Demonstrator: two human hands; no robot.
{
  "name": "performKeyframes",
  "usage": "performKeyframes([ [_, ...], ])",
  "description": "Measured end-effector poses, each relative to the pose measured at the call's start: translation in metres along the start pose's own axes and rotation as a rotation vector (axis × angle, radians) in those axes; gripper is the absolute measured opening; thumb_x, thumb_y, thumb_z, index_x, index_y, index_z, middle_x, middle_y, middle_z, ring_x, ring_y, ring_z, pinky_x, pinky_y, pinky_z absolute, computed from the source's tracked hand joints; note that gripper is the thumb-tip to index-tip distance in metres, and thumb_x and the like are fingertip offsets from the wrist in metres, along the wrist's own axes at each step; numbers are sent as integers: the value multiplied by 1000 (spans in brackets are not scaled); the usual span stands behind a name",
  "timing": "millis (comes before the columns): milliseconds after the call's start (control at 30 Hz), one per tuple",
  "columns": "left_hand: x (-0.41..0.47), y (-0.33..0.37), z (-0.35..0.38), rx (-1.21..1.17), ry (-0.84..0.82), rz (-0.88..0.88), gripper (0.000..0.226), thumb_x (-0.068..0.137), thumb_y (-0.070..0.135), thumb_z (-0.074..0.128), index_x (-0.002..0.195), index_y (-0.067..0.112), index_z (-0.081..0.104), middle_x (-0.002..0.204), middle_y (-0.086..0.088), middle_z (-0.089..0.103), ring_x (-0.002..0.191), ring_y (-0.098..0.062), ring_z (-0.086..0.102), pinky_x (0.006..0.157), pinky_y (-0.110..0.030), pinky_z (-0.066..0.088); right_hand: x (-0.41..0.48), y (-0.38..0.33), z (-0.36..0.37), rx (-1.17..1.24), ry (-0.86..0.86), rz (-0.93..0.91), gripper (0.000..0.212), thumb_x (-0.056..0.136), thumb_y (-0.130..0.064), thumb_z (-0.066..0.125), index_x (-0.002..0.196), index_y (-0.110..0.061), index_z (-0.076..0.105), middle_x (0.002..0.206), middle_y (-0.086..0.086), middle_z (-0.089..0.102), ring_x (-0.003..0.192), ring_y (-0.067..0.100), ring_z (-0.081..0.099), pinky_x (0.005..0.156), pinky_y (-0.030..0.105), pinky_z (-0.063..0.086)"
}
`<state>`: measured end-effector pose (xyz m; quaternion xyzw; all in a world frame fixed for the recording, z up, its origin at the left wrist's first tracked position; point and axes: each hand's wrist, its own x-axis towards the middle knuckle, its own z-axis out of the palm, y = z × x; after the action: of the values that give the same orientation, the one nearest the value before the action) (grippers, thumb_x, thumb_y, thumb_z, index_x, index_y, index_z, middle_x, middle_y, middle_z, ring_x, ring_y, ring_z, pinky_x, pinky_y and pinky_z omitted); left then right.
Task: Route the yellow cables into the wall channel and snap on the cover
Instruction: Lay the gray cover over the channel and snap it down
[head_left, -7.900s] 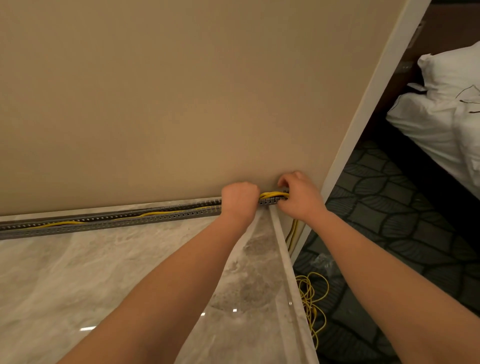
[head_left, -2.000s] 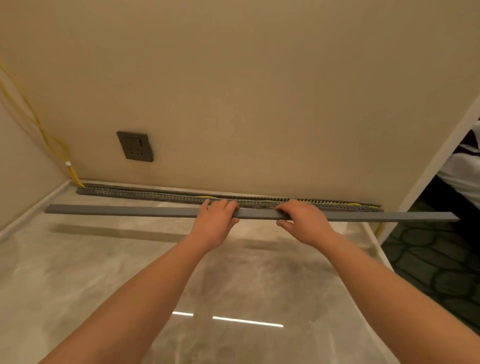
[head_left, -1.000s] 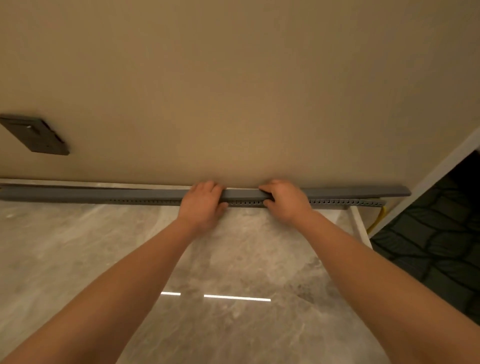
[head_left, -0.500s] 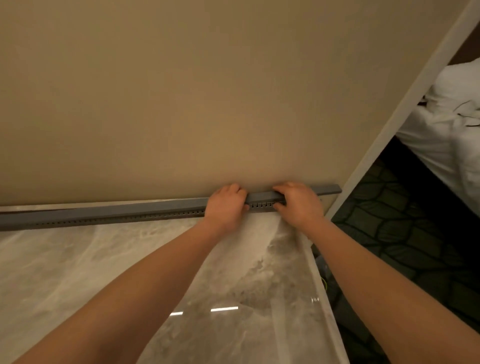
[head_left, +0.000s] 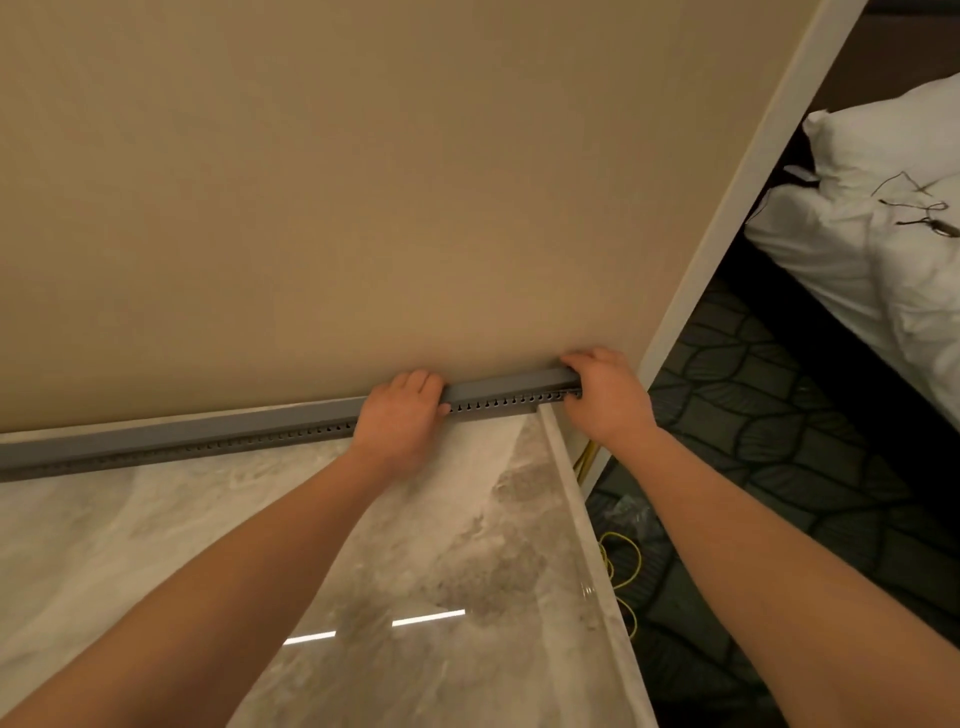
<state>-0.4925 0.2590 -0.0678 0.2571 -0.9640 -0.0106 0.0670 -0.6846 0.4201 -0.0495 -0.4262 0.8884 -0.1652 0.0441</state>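
**Cover laid on channel, right hand now at its end**

The long grey plastic cover (head_left: 498, 388) lies on the slotted grey wall channel (head_left: 498, 404) at the foot of the beige wall (head_left: 363, 208). The left hand (head_left: 400, 415) curls over it mid-length. The right hand (head_left: 605, 395) clasps its right end, which half a second ago jutted past that hand. Yellow cables (head_left: 586, 456) hang just below the right hand.
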Motion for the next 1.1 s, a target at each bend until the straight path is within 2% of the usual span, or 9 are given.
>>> performKeyframes([
  [133, -3, 2, 0, 7, -6, -21, 27, 100, 30, 42, 119, 14, 52, 119, -5, 54, 110, -26, 52, 86, -37, 43, 6, 3, 1, -39, -35, -27, 39, 84, -6, 55, 120, -15, 64, 114, 9, 62, 113, 31, 51, 90, 43, 51],
  [233, 6, 17, -4, -47, -18, -18, 33, 96, 37, 47, 120, 14, 53, 120, -6, 54, 113, -26, 50, 90, -37, 42, 12, 6, -2, -81, -112, -59, 24, 81, -7, 54, 98, -17, 67, 99, 7, 65, 101, 30, 56, 79, 43, 53],
  [333, 21, 41, -7, -134, -54, 25, 39, 94, 42, 51, 124, 17, 54, 120, -4, 54, 116, -24, 50, 93, -37, 43, 18, 7, -10, -78, -184, -112, 16, 79, -11, 58, 88, -18, 69, 89, 5, 67, 92, 28, 60, 70, 37, 51],
  [400, 30, 59, -7, -180, -82, 53, 40, 93, 44, 54, 124, 19, 55, 118, -4, 56, 114, -24, 52, 91, -38, 44, 18, 5, -19, -33, -281, -147, 15, 81, -15, 65, 94, -19, 72, 91, 2, 69, 88, 24, 62, 68, 32, 45],
  [533, 35, 79, 1, -221, -108, 95, 37, 94, 45, 52, 120, 20, 58, 113, -4, 57, 108, -25, 54, 85, -38, 45, 15, 7, -28, 141, -404, -75, 33, 76, -18, 76, 108, -20, 72, 98, -2, 70, 90, 16, 62, 77, 29, 47],
  [633, 34, 77, 4, -245, -115, 121, 37, 97, 44, 48, 123, 20, 58, 113, -4, 58, 106, -25, 55, 84, -37, 44, 8, 14, -24, 304, -328, 21, 50, 70, -14, 82, 117, -16, 65, 106, 0, 63, 100, 17, 61, 83, 25, 45],
  [800, 35, 74, -3, -139, -118, 130, 38, 102, 42, 34, 121, 23, 61, 110, -4, 61, 102, -26, 58, 76, -35, 44, -6, 19, -14, 441, -233, 87, 48, 70, -8, 82, 113, -13, 60, 113, 5, 58, 100, 19, 57, 83, 28, 47],
  [967, 30, 69, -1, -99, -96, 138, 38, 103, 41, 33, 117, 19, 60, 111, -4, 60, 103, -26, 58, 77, -34, 42, -12, 21, -12, 391, -193, 43, 39, 73, -14, 80, 109, -12, 65, 110, 7, 67, 100, 24, 64, 92, 41, 53],
  [1100, 26, 69, 2, -94, -66, 145, 38, 103, 41, 33, 119, 19, 59, 114, -3, 59, 107, -25, 56, 84, -36, 44, -15, 21, -14, 289, -179, -20, 37, 78, -21, 76, 113, -16, 66, 111, 3, 68, 101, 18, 62, 89, 32, 51],
])
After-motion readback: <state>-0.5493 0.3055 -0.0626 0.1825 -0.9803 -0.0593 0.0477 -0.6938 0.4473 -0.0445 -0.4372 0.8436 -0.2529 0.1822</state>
